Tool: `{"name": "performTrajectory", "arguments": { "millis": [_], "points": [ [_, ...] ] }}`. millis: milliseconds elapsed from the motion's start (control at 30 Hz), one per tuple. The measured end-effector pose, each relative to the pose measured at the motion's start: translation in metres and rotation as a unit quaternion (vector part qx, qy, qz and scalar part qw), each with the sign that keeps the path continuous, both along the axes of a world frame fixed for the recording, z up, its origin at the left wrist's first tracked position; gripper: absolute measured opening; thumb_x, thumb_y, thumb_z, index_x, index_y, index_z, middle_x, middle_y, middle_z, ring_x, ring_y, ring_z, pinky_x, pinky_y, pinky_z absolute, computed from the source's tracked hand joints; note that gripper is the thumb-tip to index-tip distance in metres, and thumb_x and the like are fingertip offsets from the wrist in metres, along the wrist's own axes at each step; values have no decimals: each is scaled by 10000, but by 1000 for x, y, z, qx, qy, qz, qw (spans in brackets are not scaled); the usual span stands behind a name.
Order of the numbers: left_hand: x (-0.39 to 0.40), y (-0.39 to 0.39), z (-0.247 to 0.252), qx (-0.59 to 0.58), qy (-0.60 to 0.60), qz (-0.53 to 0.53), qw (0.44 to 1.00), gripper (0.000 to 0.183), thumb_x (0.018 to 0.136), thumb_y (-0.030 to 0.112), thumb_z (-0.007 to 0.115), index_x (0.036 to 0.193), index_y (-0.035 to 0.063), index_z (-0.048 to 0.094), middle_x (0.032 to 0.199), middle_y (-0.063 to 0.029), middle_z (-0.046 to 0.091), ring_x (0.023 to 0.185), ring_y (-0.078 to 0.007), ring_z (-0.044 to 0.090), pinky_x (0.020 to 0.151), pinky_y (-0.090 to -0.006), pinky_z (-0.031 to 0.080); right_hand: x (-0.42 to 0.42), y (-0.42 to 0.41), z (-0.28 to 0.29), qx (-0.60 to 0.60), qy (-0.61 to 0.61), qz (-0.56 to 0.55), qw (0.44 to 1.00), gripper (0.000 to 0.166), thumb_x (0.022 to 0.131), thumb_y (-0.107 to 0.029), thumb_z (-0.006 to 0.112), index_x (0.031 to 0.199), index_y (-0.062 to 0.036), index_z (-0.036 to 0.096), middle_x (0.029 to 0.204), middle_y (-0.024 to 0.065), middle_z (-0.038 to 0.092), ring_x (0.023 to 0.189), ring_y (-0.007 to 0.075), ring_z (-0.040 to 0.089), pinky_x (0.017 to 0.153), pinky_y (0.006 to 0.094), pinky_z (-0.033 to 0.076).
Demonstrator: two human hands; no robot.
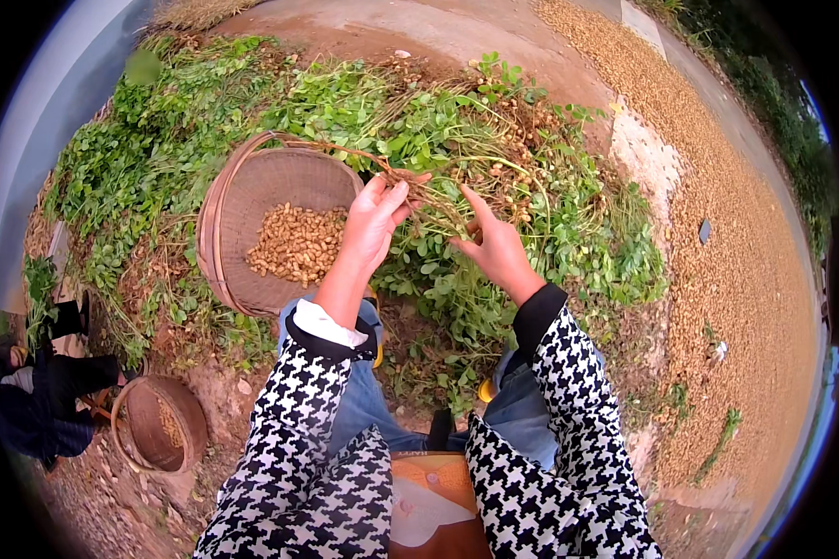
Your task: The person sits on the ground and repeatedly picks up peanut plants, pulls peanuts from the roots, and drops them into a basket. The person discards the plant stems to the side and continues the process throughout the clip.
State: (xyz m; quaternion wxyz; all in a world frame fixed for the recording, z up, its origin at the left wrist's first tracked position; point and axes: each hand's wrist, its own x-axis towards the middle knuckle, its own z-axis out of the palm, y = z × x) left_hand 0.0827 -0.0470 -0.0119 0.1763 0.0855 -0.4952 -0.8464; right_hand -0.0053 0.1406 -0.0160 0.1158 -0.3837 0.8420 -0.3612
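My left hand (377, 209) grips the root end of an uprooted peanut plant (430, 192), with thumb and fingers closed round the brown roots. Just right of it, my right hand (486, 237) is at the stems, its thumb and forefinger apart; whether it touches the stems is unclear. A deep woven bamboo basket (252, 182) stands tilted left of my left hand, and unshelled peanuts (300, 244) lie at its bottom. Leafy peanut plants (433, 272) lie beneath both hands, and pods on roots (521, 189) show behind the right one.
A wide heap of peanut plants (133, 168) spreads ahead and left. Peanuts spread on the ground (734, 293) cover the right side, with a small dark flat object (704, 231) on them. At lower left, another person (56, 405) sits near a second basket (194, 419) holding some peanuts.
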Motion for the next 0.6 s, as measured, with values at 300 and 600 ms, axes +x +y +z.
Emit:
{"name": "performTrajectory", "arguments": {
  "millis": [300, 600],
  "points": [
    [-1, -11, -25, -50, -112, 82, 989, 277, 902, 162, 576, 1114, -8, 525, 1068, -134, 627, 851, -158, 639, 714, -238, 514, -72, 212, 4, -259, -94, -348, 896, 194, 909, -144, 594, 1062, -31, 631, 867, 38, 665, 641, 53, 553, 574, 188, 480],
    [-18, 6, -17, -70, -134, 104, 983, 185, 894, 76, 506, 1065, 6, 520, 1000, -95, 636, 719, -109, 592, 620, -217, 458, 256, 736, 198, -379, 275, -738, 486, 322, 923, -156, 535, 1145, 76, 521, 1167, 137, 583, 955, 253, 615, 889, 337, 520]
  ]
}}
